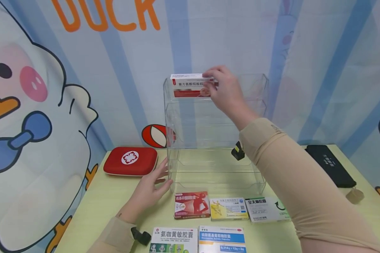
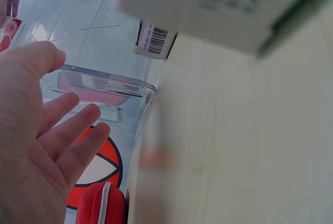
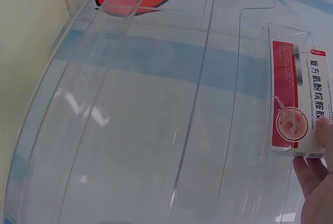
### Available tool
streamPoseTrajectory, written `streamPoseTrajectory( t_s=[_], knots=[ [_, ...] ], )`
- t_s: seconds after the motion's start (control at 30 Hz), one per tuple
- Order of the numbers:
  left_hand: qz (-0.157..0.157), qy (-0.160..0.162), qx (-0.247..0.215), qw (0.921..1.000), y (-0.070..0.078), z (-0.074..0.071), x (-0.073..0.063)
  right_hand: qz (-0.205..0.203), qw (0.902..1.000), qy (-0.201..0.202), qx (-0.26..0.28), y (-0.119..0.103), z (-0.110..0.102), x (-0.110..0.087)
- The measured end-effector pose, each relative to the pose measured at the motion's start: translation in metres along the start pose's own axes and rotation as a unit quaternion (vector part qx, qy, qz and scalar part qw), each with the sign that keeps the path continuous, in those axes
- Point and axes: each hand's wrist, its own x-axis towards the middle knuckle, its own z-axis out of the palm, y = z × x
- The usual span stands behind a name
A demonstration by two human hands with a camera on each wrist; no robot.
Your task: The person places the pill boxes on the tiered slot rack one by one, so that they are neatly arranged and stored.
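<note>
A white and red medicine box (image 1: 187, 86) stands in the left part of the top tier of a clear acrylic display rack (image 1: 216, 172). My right hand (image 1: 227, 93) pinches its right end between thumb and fingers. In the right wrist view the box (image 3: 285, 96) sits behind the tier's clear front lip, the right hand (image 3: 318, 187) at its end. Down at the rack's lower left side is my left hand (image 1: 150, 188), its fingers spread and loosely bent. The left wrist view shows that hand (image 2: 31, 125) beside the clear edge, holding nothing.
In front of the rack lie a red medicine box (image 1: 192, 205), a yellow-white one (image 1: 229, 208), a white-green one (image 1: 266, 209), and nearer, a white one (image 1: 174, 239) and a blue-white one (image 1: 222, 240). A red first-aid case (image 1: 114, 163) lies left, a black pouch (image 1: 330, 167) right.
</note>
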Motion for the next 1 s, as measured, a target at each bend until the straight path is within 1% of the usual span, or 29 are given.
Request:
streamPoseTrajectory(
  t_s=[0.27, 0.43, 0.63, 0.8, 0.9, 1.0],
  knots=[
    [0.001, 0.005, 0.005, 1.0, -0.002, 0.0, 0.001, 0.001, 1.0, -0.003, 0.0, -0.002, 0.003, 0.0],
    [0.001, 0.004, 0.007, 1.0, -0.003, 0.0, 0.001, 0.0, 1.0, -0.01, 0.003, 0.0, 0.003, -0.001],
    [-0.004, 0.003, 0.003, 1.0, -0.004, -0.001, 0.001, 0.002, 0.9999, -0.007, 0.015, 0.003, 0.001, -0.005],
    [-0.002, 0.004, 0.002, 1.0, -0.005, 0.0, 0.002, 0.019, 0.9994, 0.001, 0.027, 0.004, -0.003, -0.014],
    [-0.003, 0.004, 0.001, 1.0, -0.004, 0.0, 0.003, 0.015, 0.9994, 0.007, 0.031, 0.005, -0.005, -0.023],
    [-0.008, 0.001, 0.001, 1.0, -0.004, 0.0, 0.003, -0.001, 0.999, 0.012, 0.043, 0.007, -0.007, -0.036]
  ],
)
